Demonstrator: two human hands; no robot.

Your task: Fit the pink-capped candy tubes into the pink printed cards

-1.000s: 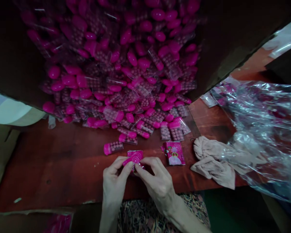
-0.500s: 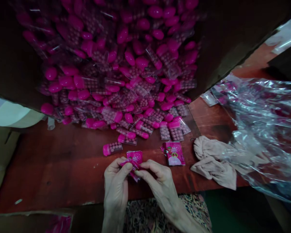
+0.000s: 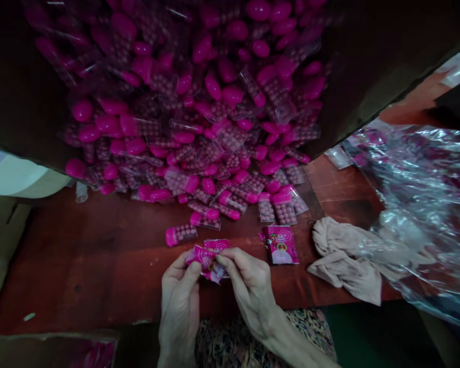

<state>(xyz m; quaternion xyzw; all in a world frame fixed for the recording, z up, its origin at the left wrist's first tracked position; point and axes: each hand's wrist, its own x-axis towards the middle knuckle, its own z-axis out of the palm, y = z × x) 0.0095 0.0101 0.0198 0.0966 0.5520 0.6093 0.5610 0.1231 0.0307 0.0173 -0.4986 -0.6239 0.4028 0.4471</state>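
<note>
Between my two hands, over the table's near side, is a small pink printed plastic label [image 3: 204, 256] with swirl patterns. My left hand [image 3: 181, 291] pinches its left edge between thumb and fingers. The thumb and fingertips of my right hand [image 3: 250, 280] grip its right side. Just behind it, another pink printed label [image 3: 219, 244] lies on the table, partly covered by the held one. To the right lies a flat pile of the same pink labels [image 3: 283, 246]. A clear bottle with a pink cap and round pink beads [image 3: 181, 235] lies beyond my left hand.
A heap of pink-capped bottles [image 3: 214, 138] spills from a dark open box [image 3: 368, 56] onto the red-brown table [image 3: 99, 266]. On the right are a beige cloth [image 3: 345, 260] and a large clear plastic bag [image 3: 437, 204]. A carton [image 3: 53, 352] with pink material sits at lower left.
The label between my fingers has been spread wider, showing more of its printed face. My right hand has turned slightly. The whole view has shifted a little.
</note>
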